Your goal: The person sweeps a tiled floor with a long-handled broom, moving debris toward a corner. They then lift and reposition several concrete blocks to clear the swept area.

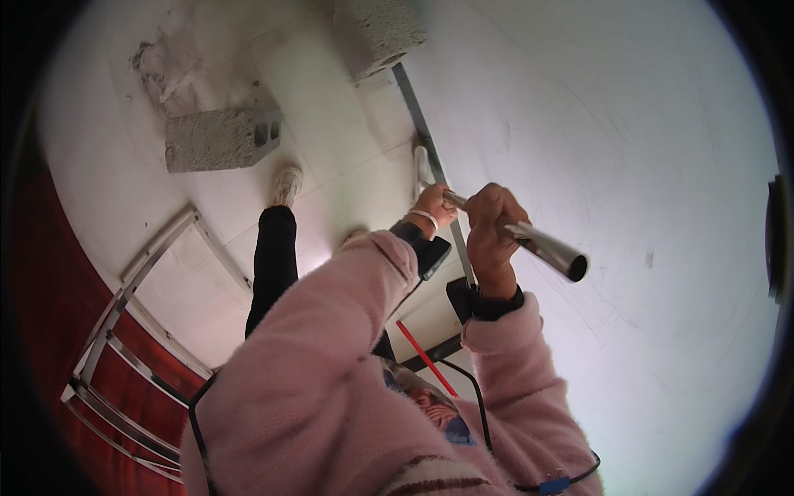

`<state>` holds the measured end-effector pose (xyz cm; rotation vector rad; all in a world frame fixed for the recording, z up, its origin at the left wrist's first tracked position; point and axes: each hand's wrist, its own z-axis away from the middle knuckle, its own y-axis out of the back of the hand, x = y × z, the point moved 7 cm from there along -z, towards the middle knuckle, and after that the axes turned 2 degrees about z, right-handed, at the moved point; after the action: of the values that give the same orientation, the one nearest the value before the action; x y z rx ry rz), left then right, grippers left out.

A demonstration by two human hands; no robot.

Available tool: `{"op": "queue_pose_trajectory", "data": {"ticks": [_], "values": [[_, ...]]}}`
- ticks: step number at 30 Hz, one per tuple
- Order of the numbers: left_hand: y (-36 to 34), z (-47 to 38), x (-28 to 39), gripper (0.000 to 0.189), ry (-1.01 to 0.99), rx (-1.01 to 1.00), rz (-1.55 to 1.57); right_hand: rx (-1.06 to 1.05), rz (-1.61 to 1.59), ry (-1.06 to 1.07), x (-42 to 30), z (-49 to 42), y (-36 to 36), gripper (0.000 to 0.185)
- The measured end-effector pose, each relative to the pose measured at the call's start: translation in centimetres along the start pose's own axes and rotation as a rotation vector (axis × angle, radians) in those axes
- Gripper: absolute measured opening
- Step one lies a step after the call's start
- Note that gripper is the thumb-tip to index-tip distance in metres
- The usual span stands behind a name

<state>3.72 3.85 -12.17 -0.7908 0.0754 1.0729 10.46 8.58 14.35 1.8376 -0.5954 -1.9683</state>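
A shiny hollow metal tube (552, 249) runs slantwise through both of my hands, its open round end toward me at the right. My right hand (496, 226) is wrapped around it near that open end. Further down the tube, my left hand (437, 208) also grips it; a white band circles that wrist. Beyond the left hand, the tube leads down to a pale, narrow piece (421, 162) close to the foot of the wall. What that piece is, I cannot tell. Both wrists carry black devices under pink fuzzy sleeves.
A white scuffed wall (620, 186) rises on the right, with a grey skirting strip (422, 118) along its base. One hollow concrete block (211, 139) lies on the tiled floor, another block (381, 37) by the wall. At left stands a metal frame (115, 310); a red stick (425, 356) is near me.
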Motion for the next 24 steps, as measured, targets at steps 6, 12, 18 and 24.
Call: {"op": "queue_pose_trajectory", "data": {"ticks": [6,12,18,24], "values": [[-1.3,5.3,6.6,0.028,-0.099,0.002,0.005,0.046,-0.374,0.096,-4.4,-2.6,-1.2,0.041],[-8.0,4.2,8.6,0.023,-0.056,-0.125,0.051,0.027,-0.272,0.165,-7.7,-5.8,-2.5,0.037],[-7.6,3.1,17.3,0.024,-0.245,-0.194,0.221,-0.197,-0.262,0.120,-6.8,-11.3,-11.9,0.032],[-7.7,5.9,12.4,0.023,-0.086,-0.176,0.282,-0.136,-0.330,0.182,-10.5,-8.2,-6.5,0.035]]}}
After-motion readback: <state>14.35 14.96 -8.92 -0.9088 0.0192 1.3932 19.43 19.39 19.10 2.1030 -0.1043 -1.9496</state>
